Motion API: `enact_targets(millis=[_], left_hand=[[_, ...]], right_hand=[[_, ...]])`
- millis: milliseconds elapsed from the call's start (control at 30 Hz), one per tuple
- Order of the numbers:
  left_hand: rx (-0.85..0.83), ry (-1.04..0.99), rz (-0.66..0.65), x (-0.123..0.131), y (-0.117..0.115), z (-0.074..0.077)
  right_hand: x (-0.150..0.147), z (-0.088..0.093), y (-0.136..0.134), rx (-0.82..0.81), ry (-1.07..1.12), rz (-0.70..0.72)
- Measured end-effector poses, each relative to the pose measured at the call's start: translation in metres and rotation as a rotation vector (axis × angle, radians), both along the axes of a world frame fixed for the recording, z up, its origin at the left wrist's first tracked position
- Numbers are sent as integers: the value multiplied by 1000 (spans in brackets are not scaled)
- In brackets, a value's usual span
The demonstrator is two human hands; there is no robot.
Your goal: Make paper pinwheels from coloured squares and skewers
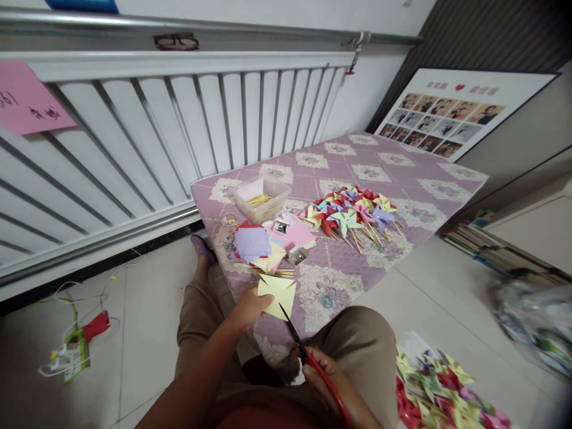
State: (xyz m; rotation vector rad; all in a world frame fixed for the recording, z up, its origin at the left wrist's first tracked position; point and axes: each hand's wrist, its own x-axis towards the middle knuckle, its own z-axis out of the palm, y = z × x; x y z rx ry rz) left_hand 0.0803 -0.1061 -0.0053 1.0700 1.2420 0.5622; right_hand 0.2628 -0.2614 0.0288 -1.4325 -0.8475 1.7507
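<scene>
My left hand (251, 307) pinches the left edge of a pale yellow paper square (286, 288) that has slits cut in from its corners. My right hand (322, 376) is closed on a pair of scissors (297, 338) with red handles and dark blades, their tips at the lower part of the square. Just beyond lies a row of thin wooden sticks (283, 273). Behind it a stack of coloured paper squares (251, 241) has a lilac sheet on top. Small clear packs of metal bits, one pack (298, 256) near the sticks, lie beside it.
On the floral tablecloth (330, 292) stand a clear plastic box (263, 193) of sticks and a heap of paper pinwheels (353, 214). More pinwheels (447, 387) lie low at right. A radiator (250, 113) lines the wall; a power strip (75, 354) sits on the floor.
</scene>
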Motion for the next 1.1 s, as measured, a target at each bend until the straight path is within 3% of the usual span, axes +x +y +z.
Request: enact_targets(millis=[233, 367, 500, 633, 833, 967, 1100], left_hand=[[-19, -20, 7, 2, -1, 14], [-19, -42, 21, 0, -1, 20], [-17, -54, -2, -16, 1, 31], [42, -12, -194, -38, 8, 55], [225, 98, -543, -43, 24, 91], [307, 42, -648, -35, 28, 103], [214, 40, -693, -34, 29, 108]], right_hand=[[2, 0, -5, 81, -36, 14], [11, 9, -8, 199, -42, 101], [26, 20, -13, 199, -65, 153], [35, 28, -4, 106, -79, 61], [14, 53, 46, 211, -99, -136], [-11, 63, 72, 266, -90, -100], [-31, 59, 78, 278, -56, -18]])
